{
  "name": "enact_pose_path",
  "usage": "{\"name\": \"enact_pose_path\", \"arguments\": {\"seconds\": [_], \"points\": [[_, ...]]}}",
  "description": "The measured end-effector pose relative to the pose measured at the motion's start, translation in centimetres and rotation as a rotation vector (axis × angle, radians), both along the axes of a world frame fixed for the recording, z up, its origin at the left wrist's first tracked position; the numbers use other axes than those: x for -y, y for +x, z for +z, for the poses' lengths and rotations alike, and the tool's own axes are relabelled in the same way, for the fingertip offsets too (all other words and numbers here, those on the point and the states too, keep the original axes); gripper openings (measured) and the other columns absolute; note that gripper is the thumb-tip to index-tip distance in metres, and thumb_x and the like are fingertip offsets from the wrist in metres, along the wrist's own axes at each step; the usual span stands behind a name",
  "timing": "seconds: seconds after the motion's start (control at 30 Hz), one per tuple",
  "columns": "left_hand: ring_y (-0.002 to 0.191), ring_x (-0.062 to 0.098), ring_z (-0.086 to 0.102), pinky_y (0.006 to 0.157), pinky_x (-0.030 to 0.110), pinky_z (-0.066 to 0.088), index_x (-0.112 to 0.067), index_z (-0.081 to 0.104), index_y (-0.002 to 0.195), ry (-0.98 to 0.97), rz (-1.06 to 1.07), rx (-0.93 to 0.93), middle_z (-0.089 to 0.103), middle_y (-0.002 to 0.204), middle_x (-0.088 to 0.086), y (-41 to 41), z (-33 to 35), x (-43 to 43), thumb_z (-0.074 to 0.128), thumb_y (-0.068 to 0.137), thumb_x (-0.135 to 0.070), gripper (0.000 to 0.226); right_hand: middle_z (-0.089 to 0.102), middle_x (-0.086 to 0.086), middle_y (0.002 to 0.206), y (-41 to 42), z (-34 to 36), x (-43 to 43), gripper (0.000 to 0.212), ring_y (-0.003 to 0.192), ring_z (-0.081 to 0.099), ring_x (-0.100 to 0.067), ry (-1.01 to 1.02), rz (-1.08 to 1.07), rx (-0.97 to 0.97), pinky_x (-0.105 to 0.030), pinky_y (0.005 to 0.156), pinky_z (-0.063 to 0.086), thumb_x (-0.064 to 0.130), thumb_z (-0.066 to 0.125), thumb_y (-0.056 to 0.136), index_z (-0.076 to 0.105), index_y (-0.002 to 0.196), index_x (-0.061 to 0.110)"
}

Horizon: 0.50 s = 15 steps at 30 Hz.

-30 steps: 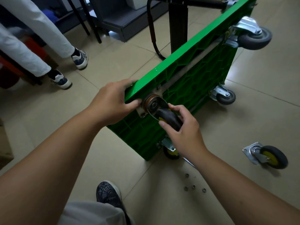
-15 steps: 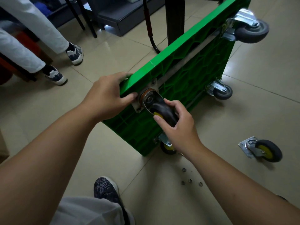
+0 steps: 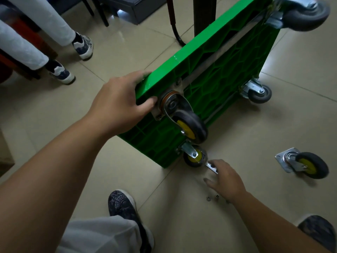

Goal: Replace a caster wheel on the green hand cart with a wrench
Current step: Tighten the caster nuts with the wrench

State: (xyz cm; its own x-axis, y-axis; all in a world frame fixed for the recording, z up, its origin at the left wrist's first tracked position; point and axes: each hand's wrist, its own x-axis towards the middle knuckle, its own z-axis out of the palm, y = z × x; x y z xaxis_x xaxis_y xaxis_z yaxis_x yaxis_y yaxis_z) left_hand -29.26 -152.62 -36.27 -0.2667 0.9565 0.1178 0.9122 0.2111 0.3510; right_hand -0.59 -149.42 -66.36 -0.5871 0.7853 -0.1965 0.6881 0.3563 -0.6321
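The green hand cart stands tipped on its side edge, its ribbed underside facing me. My left hand grips its near top corner. A black caster with a yellow hub sits against the mounting spot beside that hand, with nothing holding it. Below it, a second yellow-hub caster touches the floor. My right hand is down at the floor, fingers lying over the handle of a silver wrench, thumb spread apart from it. Small nuts lie just under that hand.
A loose yellow-hub caster lies on the tiles to the right. Two grey casters stay on the cart's far end. Another person's legs and shoes are at the left. My shoes flank the nuts.
My right hand has let go of the black caster at the cart's corner and dropped to the floor onto the wrench. My left hand still grips the corner.
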Motion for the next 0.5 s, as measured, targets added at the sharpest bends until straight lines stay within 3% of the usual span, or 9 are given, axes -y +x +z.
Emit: {"name": "enact_pose_path", "arguments": {"seconds": [0.17, 0.37, 0.5], "points": [[0.105, 0.019, 0.067, 0.086, 0.049, 0.057, -0.034, 0.053, 0.144, -0.008, 0.019, 0.042, 0.070, 0.121, -0.006, 0.1, -0.2, 0.1, 0.061, 0.085, -0.050, 0.061, 0.061, 0.010, 0.110, 1.7, -4.2, 2.8, 0.049, 0.106, 0.058, -0.015, -0.130, 0.071, 0.296, -0.029, 0.088, 0.045, 0.047, 0.074, 0.070, 0.062, 0.114, 0.029], [0.111, 0.019, 0.068, 0.093, 0.049, 0.056, -0.036, 0.053, 0.144, -0.014, 0.013, 0.063, 0.070, 0.125, -0.008, -0.1, -0.2, 0.0, 0.060, 0.083, -0.053, 0.063, 0.060, 0.000, 0.109, 0.2, -6.4, 5.0, 0.028, 0.103, 0.056, -0.023, -0.095, 0.138, 0.492, -0.032, 0.076, 0.039, 0.033, 0.063, 0.083, 0.057, 0.108, 0.022], [0.110, 0.018, 0.068, 0.092, 0.049, 0.057, -0.035, 0.054, 0.143, -0.007, 0.004, 0.064, 0.070, 0.124, -0.007, -0.1, -0.3, 0.0, 0.062, 0.085, -0.048, 0.060, 0.061, -0.002, 0.114, 0.6, -7.8, 5.1, 0.037, 0.108, 0.056, -0.023, -0.058, 0.143, 0.538, -0.032, 0.085, 0.042, 0.036, 0.057, 0.095, 0.056, 0.128, 0.019]]}}
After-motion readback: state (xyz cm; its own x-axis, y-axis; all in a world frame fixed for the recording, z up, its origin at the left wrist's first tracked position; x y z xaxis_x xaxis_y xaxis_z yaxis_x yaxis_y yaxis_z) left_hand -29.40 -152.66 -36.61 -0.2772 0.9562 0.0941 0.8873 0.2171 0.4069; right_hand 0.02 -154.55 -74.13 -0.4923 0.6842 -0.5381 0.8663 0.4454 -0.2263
